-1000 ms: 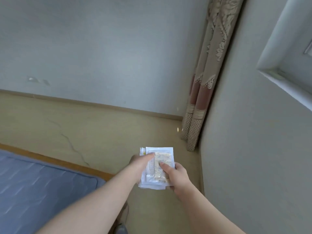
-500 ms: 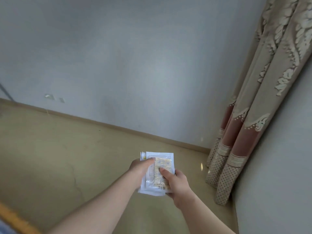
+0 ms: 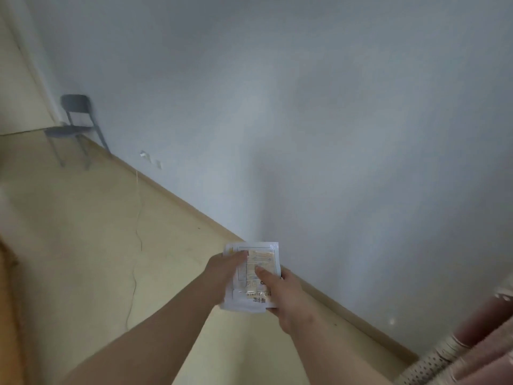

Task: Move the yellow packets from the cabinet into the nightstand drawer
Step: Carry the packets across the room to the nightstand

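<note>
A small stack of yellow packets (image 3: 259,263), white-edged with a yellow printed panel, is held in front of me at lower centre, above the floor. My left hand (image 3: 224,273) grips the stack's left edge with the thumb laid across the top. My right hand (image 3: 280,295) holds the lower right side, thumb pressed on the printed face. Neither the cabinet nor the nightstand drawer is in view.
A grey chair (image 3: 73,126) stands against the pale wall at far left. A thin cable (image 3: 136,234) runs over the beige floor from wall sockets (image 3: 150,158). A patterned curtain (image 3: 472,348) hangs at the lower right corner.
The view has swung left: the curtain slid to the right edge, the bed left the frame and the chair came into sight. Both hands keep the same hold on the packets.
</note>
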Demonstrator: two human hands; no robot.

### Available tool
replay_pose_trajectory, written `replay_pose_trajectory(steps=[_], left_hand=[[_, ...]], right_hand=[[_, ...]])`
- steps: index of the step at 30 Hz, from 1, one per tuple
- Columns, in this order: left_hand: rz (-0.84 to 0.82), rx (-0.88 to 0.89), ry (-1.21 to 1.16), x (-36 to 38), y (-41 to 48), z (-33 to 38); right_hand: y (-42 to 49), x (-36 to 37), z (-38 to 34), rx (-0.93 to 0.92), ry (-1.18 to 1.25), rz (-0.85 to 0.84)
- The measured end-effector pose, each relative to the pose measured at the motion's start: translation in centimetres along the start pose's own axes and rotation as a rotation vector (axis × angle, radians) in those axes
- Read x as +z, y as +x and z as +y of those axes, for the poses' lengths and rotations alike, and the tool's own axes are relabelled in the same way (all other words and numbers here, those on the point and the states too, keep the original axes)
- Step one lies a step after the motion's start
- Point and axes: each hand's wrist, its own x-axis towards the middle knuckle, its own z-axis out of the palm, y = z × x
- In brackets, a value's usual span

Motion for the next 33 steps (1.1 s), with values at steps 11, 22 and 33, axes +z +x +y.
replay_pose_trajectory(steps=[11,22,33], left_hand=[[0.22,0.095,-0.119,-8.5,20.3,15.3],[0.386,0.153,-0.22,-21.1,38.8,29.7],[0.599,0.33,-0.315,-32.0,56.5,44.0]], right_hand=[[23.8,13.4,-11.3,-0.045,-0.121,-0.168],[46.2,30.4,-19.5,-0.016,-0.083,-0.382],[68.1,47.1,-28.4,-0.051,-0.105,-0.662]])
